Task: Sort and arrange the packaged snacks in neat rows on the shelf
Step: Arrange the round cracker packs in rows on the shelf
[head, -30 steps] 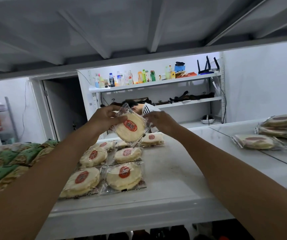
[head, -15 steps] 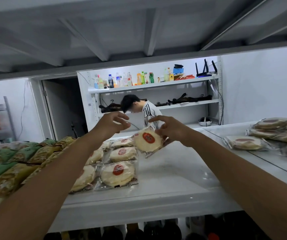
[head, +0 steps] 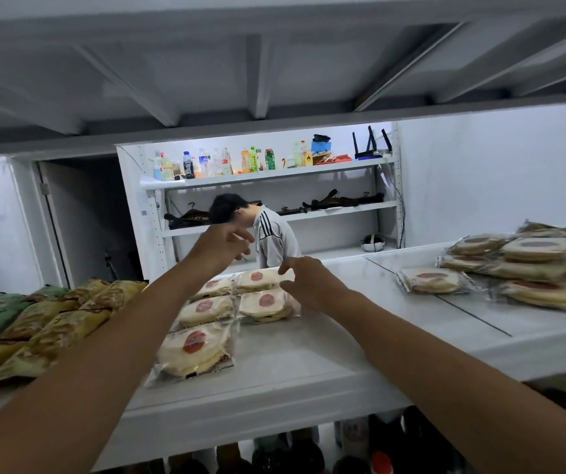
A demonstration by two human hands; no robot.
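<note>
Clear-wrapped round pale cakes with red labels lie in two rows on the white shelf (head: 326, 364). The nearest cake (head: 194, 350) is at the front left; another cake (head: 266, 304) lies in the right row, with one more cake (head: 257, 280) behind it. My right hand (head: 308, 282) hovers just right of that right row, fingers apart, holding nothing. My left hand (head: 221, 242) is raised above the rows, fingers spread and empty. A loose heap of the same cakes (head: 527, 268) sits at the far right of the shelf.
Green and yellow snack bags (head: 35, 326) fill the shelf's left side. Dark bottles (head: 291, 456) stand on the level below. Behind the shelf a person (head: 274, 234) in a grey striped shirt stands before a white rack holding drink bottles (head: 220, 164).
The cake held in both hands a second ago passed to my right hand, went down into the right row, and was let go. Both hands are now empty.
</note>
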